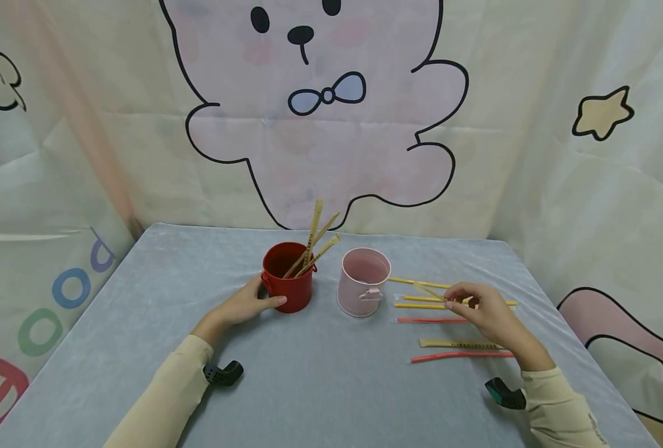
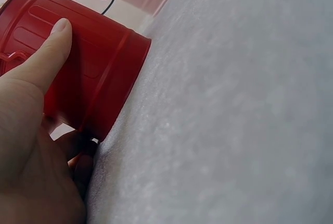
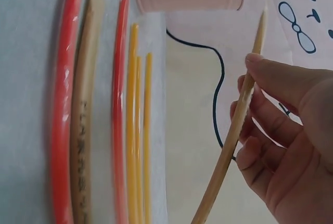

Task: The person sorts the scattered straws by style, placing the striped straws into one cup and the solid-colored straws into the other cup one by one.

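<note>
My left hand [image 1: 241, 306] grips the side of a small red bucket [image 1: 292, 294], its thumb across the front wall in the left wrist view. Several paper-wrapped straws [image 1: 316, 225] lean out of that bucket. My right hand [image 1: 487, 314] pinches another paper-wrapped straw [image 3: 229, 151] between thumb and fingers, lifted over the straws on the table. Below it lie yellow straws [image 1: 421, 306], a red straw [image 1: 429, 320], one more paper-wrapped straw [image 1: 459, 343] and a second red straw [image 1: 457, 355], roughly side by side. A pink bucket [image 1: 354, 292] stands between the hands; no straws show in it.
A grey-blue cloth [image 1: 331, 392] covers the table. Printed curtains [image 1: 331, 149] hang close behind it and along both sides. A dark wrist device [image 1: 224, 373] sits at the left sleeve, another dark device [image 1: 505, 394] at the right.
</note>
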A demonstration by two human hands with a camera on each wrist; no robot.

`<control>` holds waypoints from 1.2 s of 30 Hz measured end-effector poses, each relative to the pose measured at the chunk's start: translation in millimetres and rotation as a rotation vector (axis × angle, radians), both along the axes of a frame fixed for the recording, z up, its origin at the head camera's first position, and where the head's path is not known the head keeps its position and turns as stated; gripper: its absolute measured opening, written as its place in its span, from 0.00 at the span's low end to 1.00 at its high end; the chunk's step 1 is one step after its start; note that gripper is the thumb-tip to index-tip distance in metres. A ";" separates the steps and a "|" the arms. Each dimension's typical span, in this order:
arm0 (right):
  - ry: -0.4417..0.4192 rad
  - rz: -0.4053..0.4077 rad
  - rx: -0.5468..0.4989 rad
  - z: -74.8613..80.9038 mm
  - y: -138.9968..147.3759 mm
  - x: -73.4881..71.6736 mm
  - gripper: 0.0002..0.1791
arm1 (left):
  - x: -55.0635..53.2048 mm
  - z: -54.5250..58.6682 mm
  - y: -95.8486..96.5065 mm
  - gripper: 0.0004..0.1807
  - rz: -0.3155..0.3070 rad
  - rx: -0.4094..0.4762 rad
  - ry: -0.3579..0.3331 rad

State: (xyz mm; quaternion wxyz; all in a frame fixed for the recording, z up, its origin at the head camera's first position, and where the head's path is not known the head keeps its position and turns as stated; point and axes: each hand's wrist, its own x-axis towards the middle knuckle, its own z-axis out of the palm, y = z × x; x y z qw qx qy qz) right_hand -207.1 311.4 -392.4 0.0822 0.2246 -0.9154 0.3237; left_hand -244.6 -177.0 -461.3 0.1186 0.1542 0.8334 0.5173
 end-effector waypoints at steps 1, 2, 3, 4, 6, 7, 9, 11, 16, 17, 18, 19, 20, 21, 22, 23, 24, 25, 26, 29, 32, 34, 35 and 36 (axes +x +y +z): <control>0.007 0.004 -0.015 0.4 -1.3 0.3 0.05 | -0.2 -0.2 0.3 0.46 -0.002 -0.001 0.004; 0.015 0.008 -0.028 1.0 -2.7 0.4 0.05 | -0.4 -0.3 0.4 0.46 -0.003 -0.001 0.006; 0.021 0.013 -0.044 2.0 -4.7 0.1 0.06 | -0.6 -0.3 0.6 0.46 -0.004 -0.002 0.009; 0.025 0.019 -0.058 3.1 -6.7 -0.4 0.06 | -0.8 -0.3 0.6 0.46 -0.004 -0.002 0.010; 0.039 0.038 -0.077 6.5 -11.3 -1.8 0.06 | -0.8 0.0 0.6 0.46 0.001 -0.001 0.006; 0.046 0.048 -0.085 8.8 -13.8 -2.4 0.07 | -0.9 0.2 0.7 0.46 0.002 -0.002 0.004; 0.056 0.064 -0.101 14.7 -19.1 -4.0 0.07 | -1.0 0.0 0.7 0.46 0.005 -0.006 0.001; 0.072 0.081 -0.110 21.6 -25.1 -5.6 0.08 | -1.1 -0.8 0.9 0.47 0.005 -0.008 -0.001; 0.104 0.126 -0.140 36.2 -43.8 -9.8 0.08 | -1.1 -5.0 2.0 0.45 -0.011 0.013 0.008; 0.105 0.134 -0.148 38.0 -47.7 -10.4 0.08 | -0.9 -5.7 2.2 0.45 -0.017 0.018 0.010; 0.106 0.144 -0.160 39.7 -51.9 -10.7 0.08 | -0.9 -6.2 2.4 0.44 -0.023 0.025 0.011; 0.103 0.153 -0.175 41.0 -55.7 -11.5 0.08 | -0.8 -6.5 2.6 0.44 -0.026 0.032 0.009; 0.107 0.161 -0.193 42.3 -59.7 -12.2 0.08 | -1.0 -6.5 2.7 0.44 -0.025 0.034 0.007; 0.117 0.167 -0.209 43.7 -63.9 -12.9 0.08 | -1.2 -6.2 2.7 0.44 -0.020 0.032 0.002; 0.128 0.174 -0.229 45.2 -68.3 -13.6 0.08 | -1.7 -6.0 2.8 0.45 -0.016 0.032 0.000; 0.139 0.183 -0.254 46.8 -72.8 -14.3 0.08 | -2.4 -5.5 2.8 0.45 -0.011 0.031 -0.002; 0.150 0.193 -0.279 48.3 -77.3 -15.1 0.08 | -3.1 -5.1 2.7 0.46 -0.007 0.028 -0.004; 0.160 0.205 -0.302 50.1 -81.7 -15.6 0.09 | -3.8 -4.6 2.7 0.46 -0.006 0.026 -0.004; 0.166 0.218 -0.324 51.6 -86.3 -16.2 0.09 | -4.3 -4.3 2.5 0.47 -0.004 0.023 -0.004; 0.162 0.251 -0.371 55.9 -98.8 -17.7 0.09 | -4.7 -3.5 1.8 0.46 -0.009 0.023 -0.002; 0.148 0.269 -0.410 59.5 -108.3 -18.6 0.08 | -3.2 -2.8 0.9 0.46 -0.003 0.016 -0.004; 0.151 0.280 -0.444 62.0 -113.2 -18.7 0.08 | -2.4 -2.6 0.4 0.46 -0.004 0.010 -0.001; 0.152 0.289 -0.466 63.2 -115.4 -18.7 0.08 | -2.2 -2.4 0.4 0.45 -0.006 0.009 0.003; 0.152 0.305 -0.494 64.7 -117.9 -18.9 0.08 | -2.2 -2.2 0.3 0.45 -0.008 0.011 0.005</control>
